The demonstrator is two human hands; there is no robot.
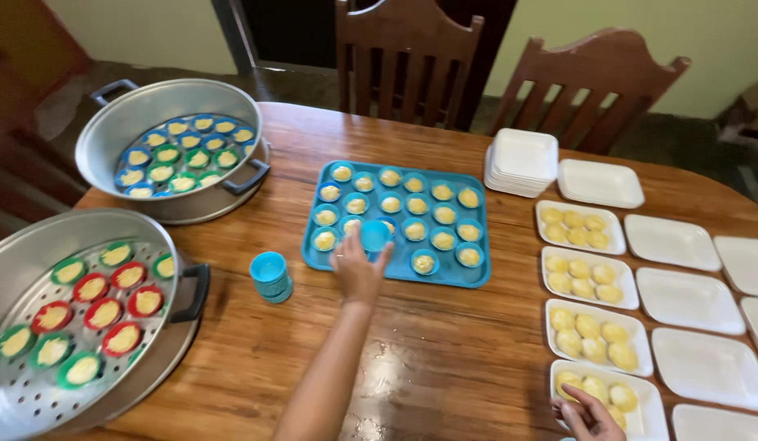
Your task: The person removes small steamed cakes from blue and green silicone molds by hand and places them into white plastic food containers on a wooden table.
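Observation:
My left hand point(356, 273) reaches over the near edge of a blue tray point(395, 273) and grips a small blue cup mould point(375, 235) just above the tray. Several blue moulds with pale yellow cakes point(417, 205) fill the tray. A stack of empty blue moulds point(271, 276) stands on the wooden table left of my hand. My right hand point(589, 415) rests at the near end of a white foam tray point(645, 420) that holds several yellow cakes point(622, 398), fingers bent on the tray's edge and on the nearest cake.
Two metal steamer pans sit on the left: the near one point(36, 384) has red and green moulds, the far one point(126, 122) blue and green. White foam trays point(671, 242), some filled and some bare, line the right. Two wooden chairs point(407, 61) stand behind.

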